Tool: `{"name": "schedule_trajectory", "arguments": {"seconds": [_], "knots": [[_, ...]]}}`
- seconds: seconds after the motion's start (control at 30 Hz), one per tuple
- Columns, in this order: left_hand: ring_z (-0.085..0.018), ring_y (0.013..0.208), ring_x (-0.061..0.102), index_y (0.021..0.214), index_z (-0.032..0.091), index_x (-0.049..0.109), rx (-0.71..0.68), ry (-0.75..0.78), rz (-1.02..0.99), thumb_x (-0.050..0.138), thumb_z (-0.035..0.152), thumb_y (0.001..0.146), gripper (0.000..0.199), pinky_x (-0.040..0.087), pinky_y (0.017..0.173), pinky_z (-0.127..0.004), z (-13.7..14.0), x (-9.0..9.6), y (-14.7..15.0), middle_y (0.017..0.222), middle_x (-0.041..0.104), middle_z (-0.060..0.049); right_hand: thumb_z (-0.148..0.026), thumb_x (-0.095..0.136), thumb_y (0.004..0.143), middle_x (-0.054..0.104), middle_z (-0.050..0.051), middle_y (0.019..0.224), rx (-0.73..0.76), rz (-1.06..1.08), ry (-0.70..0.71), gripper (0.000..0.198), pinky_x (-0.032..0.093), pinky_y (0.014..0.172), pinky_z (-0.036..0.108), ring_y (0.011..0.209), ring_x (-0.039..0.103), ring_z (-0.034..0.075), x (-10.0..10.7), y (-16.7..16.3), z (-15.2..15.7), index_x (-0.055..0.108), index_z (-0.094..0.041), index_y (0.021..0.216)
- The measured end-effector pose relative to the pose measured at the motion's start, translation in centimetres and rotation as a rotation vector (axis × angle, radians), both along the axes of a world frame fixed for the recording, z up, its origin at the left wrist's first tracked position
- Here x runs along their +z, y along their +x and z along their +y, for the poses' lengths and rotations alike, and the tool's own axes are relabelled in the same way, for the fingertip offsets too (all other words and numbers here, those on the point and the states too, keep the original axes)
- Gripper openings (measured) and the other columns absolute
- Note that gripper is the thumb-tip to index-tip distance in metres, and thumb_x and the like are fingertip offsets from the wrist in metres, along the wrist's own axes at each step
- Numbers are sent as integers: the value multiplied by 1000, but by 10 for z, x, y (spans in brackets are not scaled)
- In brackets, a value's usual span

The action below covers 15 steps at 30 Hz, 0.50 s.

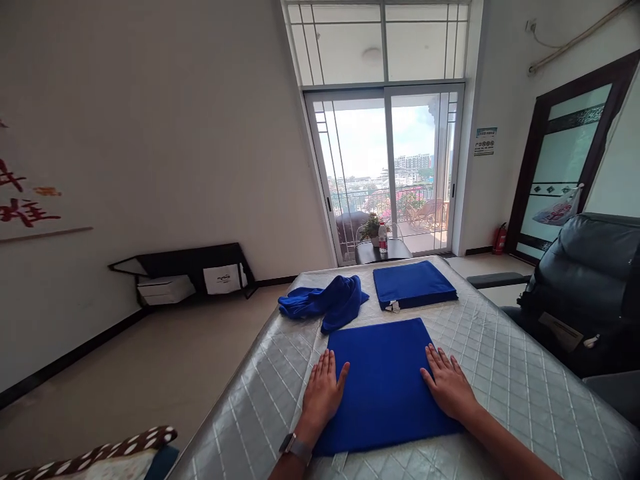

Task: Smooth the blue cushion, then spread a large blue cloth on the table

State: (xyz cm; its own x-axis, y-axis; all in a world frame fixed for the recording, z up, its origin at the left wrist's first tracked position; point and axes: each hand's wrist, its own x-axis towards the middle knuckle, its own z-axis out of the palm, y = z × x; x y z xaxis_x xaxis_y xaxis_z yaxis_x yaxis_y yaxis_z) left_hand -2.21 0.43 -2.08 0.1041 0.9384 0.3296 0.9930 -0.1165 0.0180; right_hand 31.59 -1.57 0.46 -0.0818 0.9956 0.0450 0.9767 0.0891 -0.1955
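A flat blue cloth (pixel 383 383) lies spread in a near-square on the silver quilted table cover (pixel 260 393). On its left edge my left hand (pixel 324 389) rests flat, fingers stretched forward and thumb out to the side; a watch is on that wrist. My right hand (pixel 449 382) lies the same way along the right edge, fingers apart. Beyond it sits a neat stack of folded blue cloths (pixel 415 283), with a small white tag at its near corner. A crumpled blue cloth (pixel 330 299) lies to the left of the stack, close to the flat cloth's far edge.
A black armchair (pixel 595 267) stands at the right of the table. Behind the table are a small table with a water bottle (pixel 383 239) and a potted plant (pixel 371 227). A black low rack (pixel 193 263) stands by the left wall, and a polka-dot fabric (pixel 115 448) shows at lower left.
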Motion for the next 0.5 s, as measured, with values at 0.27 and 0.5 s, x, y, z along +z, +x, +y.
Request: {"name": "schedule_trajectory", "arguments": {"seconds": [0.27, 0.5], "knots": [[-23, 146, 24, 152, 12, 27, -354, -101, -45, 19, 52, 101, 65, 30, 117, -43, -27, 30, 117, 157, 29, -12, -52, 18, 96, 14, 3, 161, -2, 20, -2, 69, 6, 120, 46, 148, 6, 21, 1, 2, -2, 18, -16, 154], [-21, 148, 14, 153, 12, 23, -471, -127, -95, 8, 47, 102, 64, 22, 120, -42, -27, 31, 201, 159, 24, -8, -42, 22, 97, 12, 1, 161, 70, -54, -5, 59, 7, 119, 48, 148, 6, 24, -1, 5, -2, 23, -23, 154]]}}
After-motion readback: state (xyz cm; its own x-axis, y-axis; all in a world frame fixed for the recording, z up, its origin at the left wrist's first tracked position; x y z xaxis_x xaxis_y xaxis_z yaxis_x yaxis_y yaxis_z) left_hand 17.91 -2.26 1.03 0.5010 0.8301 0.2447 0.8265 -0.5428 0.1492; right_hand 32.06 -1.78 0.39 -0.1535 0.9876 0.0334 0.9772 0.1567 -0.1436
